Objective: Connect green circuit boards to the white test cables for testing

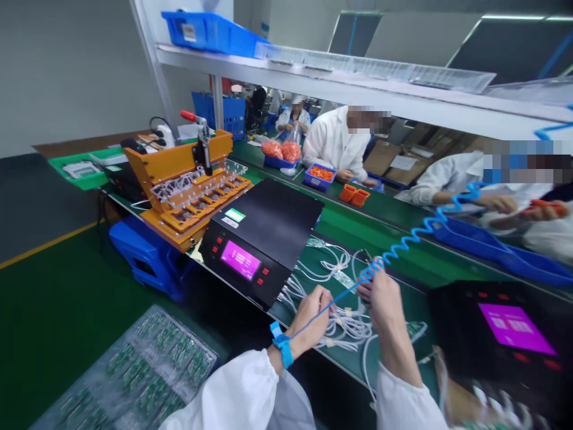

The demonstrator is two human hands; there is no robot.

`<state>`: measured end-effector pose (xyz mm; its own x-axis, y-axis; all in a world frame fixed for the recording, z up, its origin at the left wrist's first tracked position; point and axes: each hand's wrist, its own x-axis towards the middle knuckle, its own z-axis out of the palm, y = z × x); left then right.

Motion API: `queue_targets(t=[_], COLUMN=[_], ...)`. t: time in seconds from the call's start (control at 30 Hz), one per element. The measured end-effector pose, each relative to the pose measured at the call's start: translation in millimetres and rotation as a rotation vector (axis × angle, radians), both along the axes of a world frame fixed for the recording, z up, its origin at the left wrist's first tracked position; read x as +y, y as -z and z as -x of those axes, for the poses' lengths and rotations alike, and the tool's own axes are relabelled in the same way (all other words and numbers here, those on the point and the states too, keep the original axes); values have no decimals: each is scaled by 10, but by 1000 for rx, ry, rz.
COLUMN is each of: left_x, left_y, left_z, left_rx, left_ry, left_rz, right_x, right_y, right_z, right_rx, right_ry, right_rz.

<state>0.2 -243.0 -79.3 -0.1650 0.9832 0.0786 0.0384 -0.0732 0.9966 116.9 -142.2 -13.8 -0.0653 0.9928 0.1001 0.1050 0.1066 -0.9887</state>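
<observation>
My left hand (313, 315), with a blue wrist strap (282, 345) at the wrist, is closed above bundled white cables (351, 328). Its fingertips are pinched together, and what they hold is too small to tell. To its right my right hand (381, 292) is closed with fingers curled inward; the blue coiled cord (414, 239) crosses in front and hides its grip. Between and beyond the hands lies a green circuit board (344, 280) with white cable beside it. Another small board (316, 242) lies near the black tester (264, 239), whose screen glows pink.
An orange test fixture (197, 197) with a red-handled clamp stands left of the tester. A second black tester (505, 334) is at the right. Trays of circuit boards (147, 364) sit low at left. A shelf (331, 74) spans above; co-workers (335, 143) sit across the line.
</observation>
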Motion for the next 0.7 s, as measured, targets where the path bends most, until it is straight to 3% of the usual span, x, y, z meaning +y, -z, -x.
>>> queue_targets(t=[0.1,0.23,0.47,0.7], left_x=[86,158,327,433], left_y=[-51,-36,149,7], left_z=[-152,-337,-357,-334], left_rx=[-27,-115,-102,-35], left_ry=[63,122,160,155], left_rz=[-59,-62,-33,-36], right_x=[-80,12,359,509], right_y=[-98,-121,92,99], right_z=[150,160,-65,-75], right_rx=[314,531,728,853], right_ry=[-126,-190,-256,-202], right_rz=[148,253,425,457])
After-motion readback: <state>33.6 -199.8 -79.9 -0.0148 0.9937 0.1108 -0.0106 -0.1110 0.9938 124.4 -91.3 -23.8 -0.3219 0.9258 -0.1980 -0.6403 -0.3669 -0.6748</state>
